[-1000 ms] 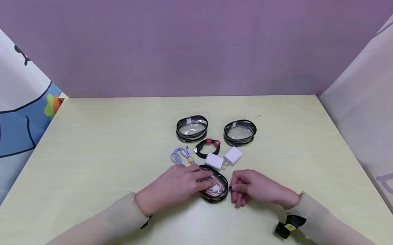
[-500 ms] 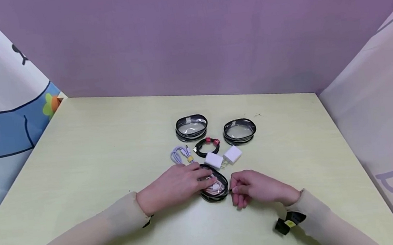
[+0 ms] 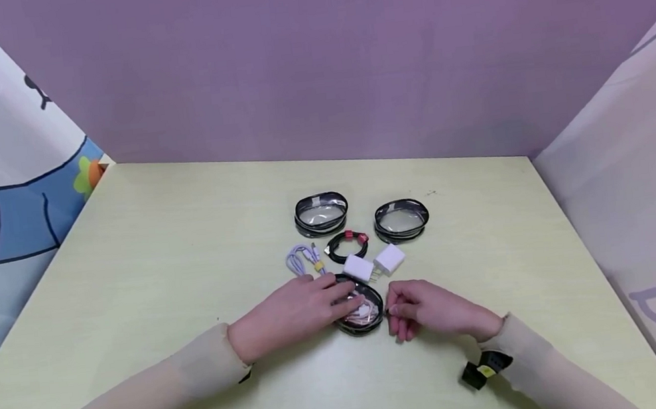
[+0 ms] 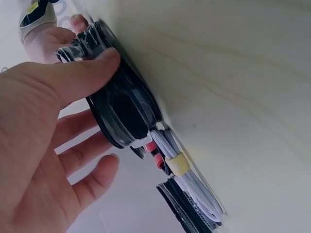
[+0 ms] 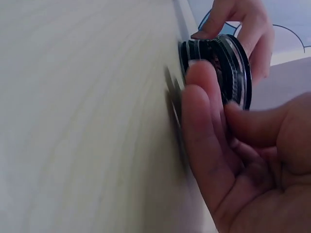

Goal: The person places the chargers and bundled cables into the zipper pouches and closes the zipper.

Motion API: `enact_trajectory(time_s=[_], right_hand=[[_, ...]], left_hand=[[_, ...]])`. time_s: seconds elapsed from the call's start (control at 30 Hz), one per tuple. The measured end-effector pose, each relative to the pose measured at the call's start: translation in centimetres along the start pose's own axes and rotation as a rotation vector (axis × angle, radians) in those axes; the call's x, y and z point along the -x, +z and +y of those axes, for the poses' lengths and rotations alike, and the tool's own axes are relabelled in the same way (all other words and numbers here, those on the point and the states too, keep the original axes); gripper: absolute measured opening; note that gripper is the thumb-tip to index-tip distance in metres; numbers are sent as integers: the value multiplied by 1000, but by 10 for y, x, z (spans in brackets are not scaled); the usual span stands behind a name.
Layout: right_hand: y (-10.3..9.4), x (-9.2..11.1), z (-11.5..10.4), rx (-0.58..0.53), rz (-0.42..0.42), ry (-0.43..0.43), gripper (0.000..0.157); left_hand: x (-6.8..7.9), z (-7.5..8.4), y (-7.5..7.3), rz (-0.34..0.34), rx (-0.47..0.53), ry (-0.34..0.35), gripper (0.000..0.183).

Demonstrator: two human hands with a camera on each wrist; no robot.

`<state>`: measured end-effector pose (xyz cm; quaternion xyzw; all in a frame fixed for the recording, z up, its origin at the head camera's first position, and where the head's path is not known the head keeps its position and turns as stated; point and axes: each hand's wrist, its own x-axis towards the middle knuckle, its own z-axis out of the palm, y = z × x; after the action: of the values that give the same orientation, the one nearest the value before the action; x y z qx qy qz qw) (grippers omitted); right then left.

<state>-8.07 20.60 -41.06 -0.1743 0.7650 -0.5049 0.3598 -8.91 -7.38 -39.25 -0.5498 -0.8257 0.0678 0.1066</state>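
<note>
A small oval zip pouch [image 3: 366,315] with a clear top and black trim sits on the table, a coiled pale pink cable [image 3: 364,308] showing inside. My left hand [image 3: 297,308] grips it from the left: fingers lie over its top, and in the left wrist view the thumb [image 4: 104,63] presses its black side wall. At the pouch's right edge, my right hand [image 3: 429,307] pinches a small dark zipper pull [image 3: 387,312] between thumb and fingers. In the right wrist view its fingers hide most of the pull.
Two similar oval pouches stand behind, one left [image 3: 321,215] and one right [image 3: 402,221]. Between them and my hands lie a black cable with red ties [image 3: 336,257], a lilac cable with a yellow tie [image 3: 298,259], and two white charger plugs, left [image 3: 358,267] and right [image 3: 390,258].
My right hand has shifted slightly away from the body along the pouch's right edge. The left hand keeps its hold, and the other items lie where they were.
</note>
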Motion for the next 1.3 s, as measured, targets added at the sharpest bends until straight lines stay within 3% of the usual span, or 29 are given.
enact_trajectory(time_s=[0.23,0.47,0.6,0.73,1.1,1.3], right_hand=[[0,-9,-1,26,163,-53,11],[-3,-22,-4,88,217,-82,11],[-5,-24,-4,87,209,-72,12],[-7,-23,-3,73,193,-47,12],[-11,-14,-6,40,114,-13,12],[-13,-12,-1,-1,89,6,11]], left_hand=[[0,-4,1,3,-40,65,49],[1,-13,0,-13,-70,172,56],[1,-16,-1,-27,-92,208,67],[3,-16,0,-42,-76,187,72],[1,-12,-1,-84,-54,127,70],[0,-11,0,-76,-58,138,67]])
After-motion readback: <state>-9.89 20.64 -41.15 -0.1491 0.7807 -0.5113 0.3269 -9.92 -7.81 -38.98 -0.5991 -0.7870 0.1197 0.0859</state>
